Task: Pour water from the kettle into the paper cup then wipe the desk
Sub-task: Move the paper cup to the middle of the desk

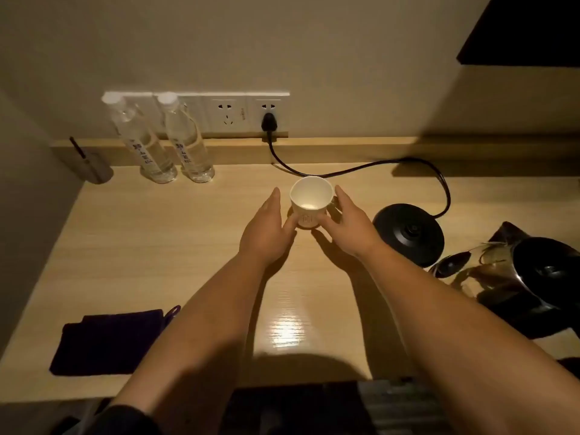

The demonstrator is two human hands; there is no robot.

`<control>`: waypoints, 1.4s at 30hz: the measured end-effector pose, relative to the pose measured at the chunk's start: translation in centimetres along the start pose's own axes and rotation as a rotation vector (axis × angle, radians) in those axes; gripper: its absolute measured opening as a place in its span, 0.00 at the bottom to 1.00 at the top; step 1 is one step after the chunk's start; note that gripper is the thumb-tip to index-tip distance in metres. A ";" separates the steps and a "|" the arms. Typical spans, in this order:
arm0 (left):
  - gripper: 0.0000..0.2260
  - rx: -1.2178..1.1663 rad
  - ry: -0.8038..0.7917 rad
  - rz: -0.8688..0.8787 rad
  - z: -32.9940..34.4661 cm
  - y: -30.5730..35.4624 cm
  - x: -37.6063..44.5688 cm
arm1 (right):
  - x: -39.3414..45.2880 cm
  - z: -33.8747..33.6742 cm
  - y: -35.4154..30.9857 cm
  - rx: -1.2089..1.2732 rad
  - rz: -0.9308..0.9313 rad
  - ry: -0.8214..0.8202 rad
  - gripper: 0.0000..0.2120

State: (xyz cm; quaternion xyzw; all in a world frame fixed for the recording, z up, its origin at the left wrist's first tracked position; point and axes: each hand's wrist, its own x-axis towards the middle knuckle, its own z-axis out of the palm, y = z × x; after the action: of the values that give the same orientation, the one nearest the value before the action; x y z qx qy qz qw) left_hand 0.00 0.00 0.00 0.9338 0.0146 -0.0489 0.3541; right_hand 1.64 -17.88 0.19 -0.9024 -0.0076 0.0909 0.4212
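Nearest, a dark cloth (108, 340) lies folded on the table (175, 246) at the left, beside the left forearm; the kettle (530, 277) stands off its base (409, 235) at the right edge, just beyond the right forearm, so the right arm is the nearer one for lifting it; farther out, the left hand (266, 229) and right hand (348, 224) cup the upright paper cup (310, 200) between them, fingers loosely curled against its sides, the cup apparently empty; two water bottles (168, 142) stand by the wall.
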 end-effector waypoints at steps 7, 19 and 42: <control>0.20 -0.218 0.030 0.097 0.5 0.1 0.6 | 0.0 1.1 -0.2 0.169 -0.018 0.001 0.26; 0.19 -0.237 0.130 -0.002 2.2 1.0 -11.2 | -9.9 0.8 0.5 0.107 -0.057 -0.118 0.28; 0.25 -0.066 0.088 0.040 3.9 -0.7 -17.6 | -16.1 2.0 2.1 0.081 -0.056 -0.136 0.32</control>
State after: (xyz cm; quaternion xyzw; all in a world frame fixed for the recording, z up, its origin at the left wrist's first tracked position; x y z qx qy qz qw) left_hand -17.85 -1.92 -1.56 0.9230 0.0133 0.0000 0.3845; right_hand -14.67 -19.12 -0.11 -0.8759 -0.0574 0.1402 0.4580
